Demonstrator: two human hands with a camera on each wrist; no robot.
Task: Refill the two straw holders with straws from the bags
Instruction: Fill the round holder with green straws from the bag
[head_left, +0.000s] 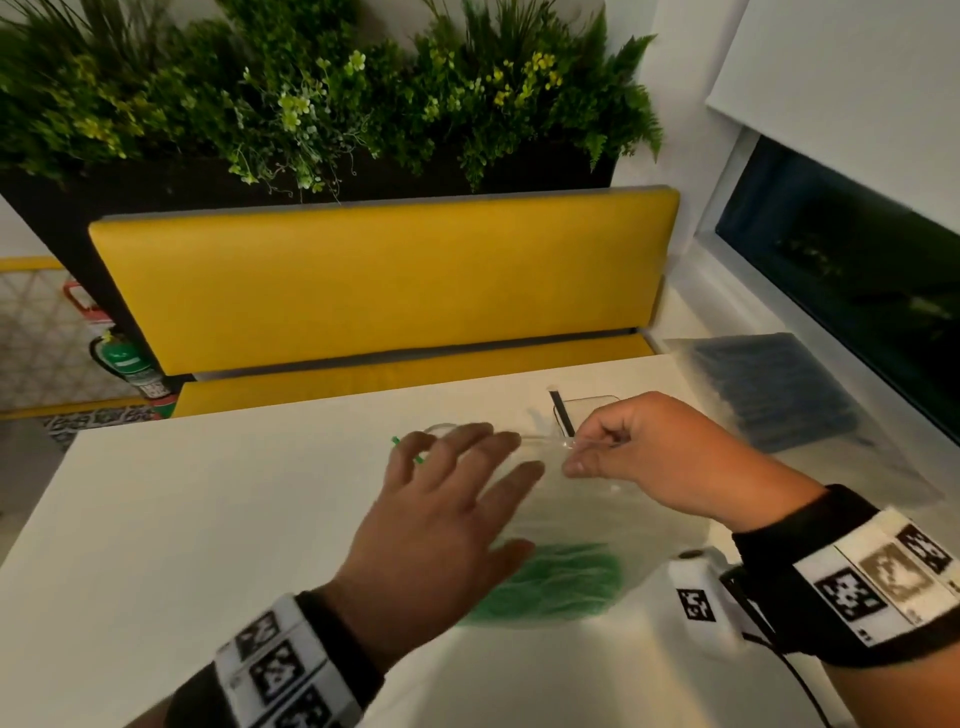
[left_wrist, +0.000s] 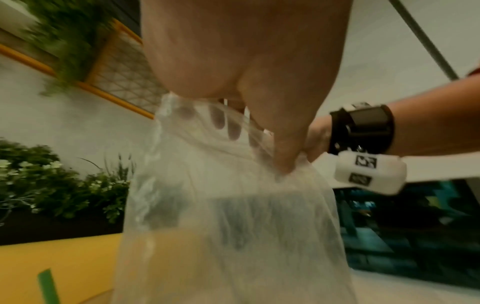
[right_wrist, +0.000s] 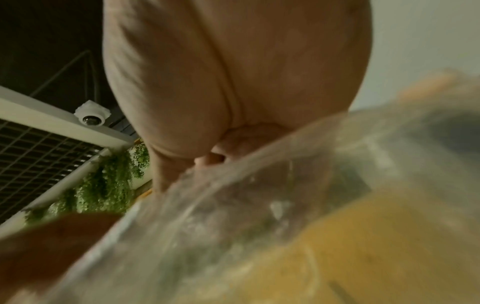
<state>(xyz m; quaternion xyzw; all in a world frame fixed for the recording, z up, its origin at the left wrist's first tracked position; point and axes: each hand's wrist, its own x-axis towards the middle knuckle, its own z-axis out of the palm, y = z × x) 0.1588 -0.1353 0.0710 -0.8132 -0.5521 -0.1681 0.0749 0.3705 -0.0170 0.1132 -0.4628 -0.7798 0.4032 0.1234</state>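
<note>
- Green bag (head_left: 566, 525) lay on the table (head_left: 208, 519) at 6 o'clock, mouth toward 12; green straws (head_left: 556, 579) bunched at its closed end, none drawn out as far as could be seen.
- Pinched at the mouth edge between thumb and curled fingers of the right hand (head_left: 670, 457), at 3 o'clock of the opening.
- Left hand (head_left: 441, 514) spread wide with straight fingers at 9 o'clock of the opening; fingertips seen through the plastic in the left wrist view, though whether inside the bag or under it could not be told.
- Judged as the opening step: bag being parted, no bunch yet gripped.
- Left holder (head_left: 441, 430), clear, just past the left fingertips at 11 o'clock, with only a green straw (head_left: 397, 441) or two showing; far from full.
- Right holder (head_left: 592, 408), clear, at 12 o'clock of the right hand, with one black straw (head_left: 562, 413) visible; likewise nearly empty.
- Black bag (head_left: 769, 395) lay flat at 2 o'clock, well apart from both hands, seemingly untouched.
- Left to do: nearly everything, namely both fills and the second bag.
</note>
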